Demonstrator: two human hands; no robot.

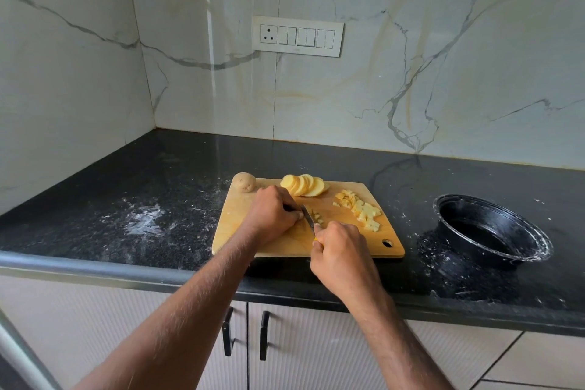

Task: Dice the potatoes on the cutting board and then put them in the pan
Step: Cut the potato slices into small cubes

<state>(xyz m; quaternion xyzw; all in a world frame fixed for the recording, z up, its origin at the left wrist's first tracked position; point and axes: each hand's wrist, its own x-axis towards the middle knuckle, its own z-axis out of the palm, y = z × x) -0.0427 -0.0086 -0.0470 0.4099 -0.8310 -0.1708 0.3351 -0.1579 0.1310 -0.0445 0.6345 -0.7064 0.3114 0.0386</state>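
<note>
We find the right hand (340,250) gripping the knife (308,218); left hand (273,215) fingers curl over a potato piece beside the blade, steadying it. Diced potato (364,210) lies beyond; pan (493,231) waits apart.

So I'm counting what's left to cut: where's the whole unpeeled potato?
Head view: the whole brown potato sits at the wooden cutting board's far-left corner, beyond the left hand.

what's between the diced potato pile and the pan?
Nothing: past the diced pile comes the cutting board's edge, then bare black counter with white specks up to the pan. Head view.
</note>
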